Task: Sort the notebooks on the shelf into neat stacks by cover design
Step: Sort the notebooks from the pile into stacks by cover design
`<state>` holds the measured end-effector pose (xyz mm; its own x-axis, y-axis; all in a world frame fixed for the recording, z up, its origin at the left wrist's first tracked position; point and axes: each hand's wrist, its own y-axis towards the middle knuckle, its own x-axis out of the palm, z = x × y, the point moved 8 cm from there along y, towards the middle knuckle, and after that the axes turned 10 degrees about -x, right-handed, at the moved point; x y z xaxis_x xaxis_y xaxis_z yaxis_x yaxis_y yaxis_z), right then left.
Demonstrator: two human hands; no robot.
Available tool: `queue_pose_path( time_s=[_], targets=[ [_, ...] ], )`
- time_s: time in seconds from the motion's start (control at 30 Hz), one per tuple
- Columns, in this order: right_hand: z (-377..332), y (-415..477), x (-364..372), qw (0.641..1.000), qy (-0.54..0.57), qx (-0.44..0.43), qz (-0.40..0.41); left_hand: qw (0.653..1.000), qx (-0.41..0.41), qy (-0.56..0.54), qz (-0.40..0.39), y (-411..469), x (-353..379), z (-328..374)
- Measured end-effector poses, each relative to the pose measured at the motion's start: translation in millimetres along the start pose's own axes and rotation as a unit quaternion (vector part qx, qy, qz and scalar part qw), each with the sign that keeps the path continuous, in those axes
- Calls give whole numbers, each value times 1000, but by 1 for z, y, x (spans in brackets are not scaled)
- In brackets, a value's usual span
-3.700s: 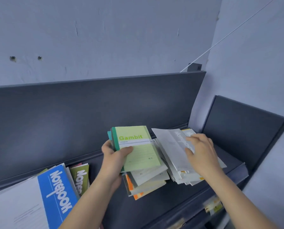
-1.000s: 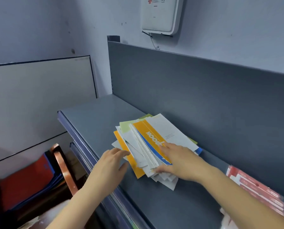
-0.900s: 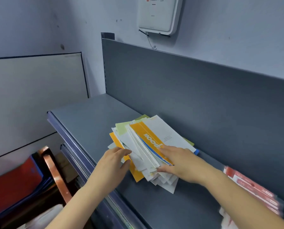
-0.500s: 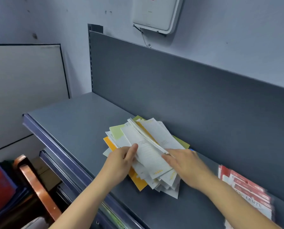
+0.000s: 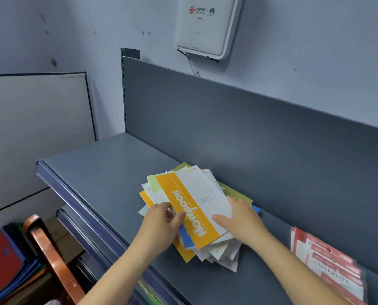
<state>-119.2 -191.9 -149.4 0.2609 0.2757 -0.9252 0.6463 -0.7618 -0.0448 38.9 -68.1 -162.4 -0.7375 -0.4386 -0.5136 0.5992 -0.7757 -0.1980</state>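
Notebook (image 5: 198,201), orange "Notebook" band, tight in left grip (image 5: 161,223), under flat, unclenched right grip (image 5: 243,221).

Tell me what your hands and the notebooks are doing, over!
Left-hand grip pinches orange notebook edge. Right-hand grip flat on its cover. Pile beneath messy, unsorted. Red packets sit apart, not blocking.
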Motion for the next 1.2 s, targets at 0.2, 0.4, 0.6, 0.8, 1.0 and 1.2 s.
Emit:
queue_pose_path(
  time_s=[0.2, 0.4, 0.6, 0.8, 1.0, 1.2],
  targets=[
    [-45, -29, 23, 994, -2, -104, -35, 989, -84, -120, 13, -1, -16, -34],
    [-16, -22, 10, 991, 104, -67, -39, 961, -139, -238, 27, -11, -42, -66],
    [-8, -14, 8, 997, 40, -46, -37, 947, -159, -274, 45, -16, -58, -79],
    [-21, 0, 18, 997, 15, -68, -41, 933, -181, -309, 33, -18, -62, -87],
    [-33, 11, 13, 994, -13, -106, -9, 917, -184, -352, 45, -26, -75, -91],
    [-71, 40, 23, 981, 16, -185, -61, 909, -166, -375, 70, -28, -98, -93]
  ],
)
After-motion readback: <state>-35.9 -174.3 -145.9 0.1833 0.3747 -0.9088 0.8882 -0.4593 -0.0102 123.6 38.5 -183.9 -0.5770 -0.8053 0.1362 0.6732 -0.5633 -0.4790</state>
